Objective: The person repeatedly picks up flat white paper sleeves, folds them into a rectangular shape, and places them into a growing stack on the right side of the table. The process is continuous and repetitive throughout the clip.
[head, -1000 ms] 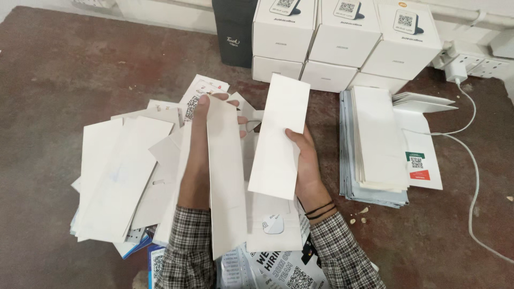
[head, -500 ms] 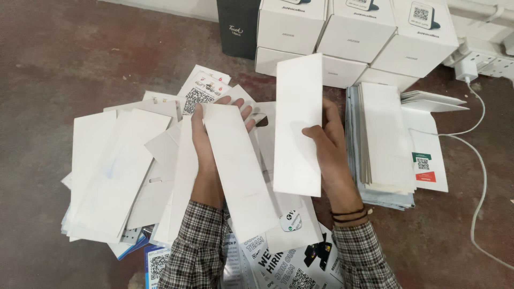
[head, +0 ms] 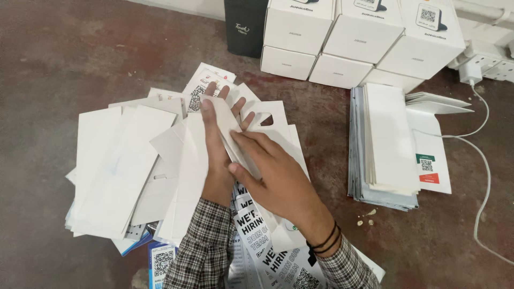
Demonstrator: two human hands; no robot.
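Brown floor under scattered white cards; left hand and right hand together clamp one folded card.

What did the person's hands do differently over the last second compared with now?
The right hand held its own white card strip apart and upright; it has now swung left and down, so both hands press together on the white card strip in the left hand. The loose pile of cards, the neat stack and the white boxes stayed put.
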